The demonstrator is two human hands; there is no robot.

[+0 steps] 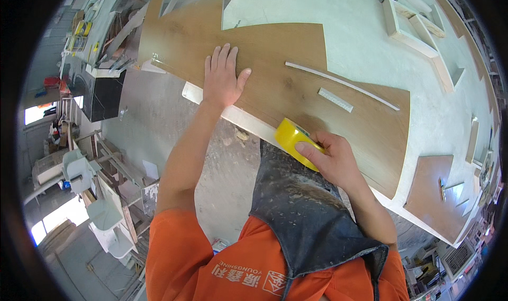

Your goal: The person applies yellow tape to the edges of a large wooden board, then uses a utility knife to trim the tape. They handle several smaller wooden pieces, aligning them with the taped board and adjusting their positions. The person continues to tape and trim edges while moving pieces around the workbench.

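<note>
A roll of yellow tape [289,137] is gripped in my right hand [335,157], thumb on its near side, at the near edge of a wood-grain sheet [280,49]. My left hand [223,79] lies flat on the same sheet, fingers stretched out and pointing away from me. To the right on the sheet rest a long thin white strip [344,85] and a short pale piece with a marked surface [335,100]. What lies directly under the tape roll is hidden.
The sheet lies on a large pale worktable [370,52] with a white front edge. White frame pieces [418,34] stand at the far right. A smaller brown panel [431,190] lies at the right end. To the left are a dark block [106,92] and a cluttered floor.
</note>
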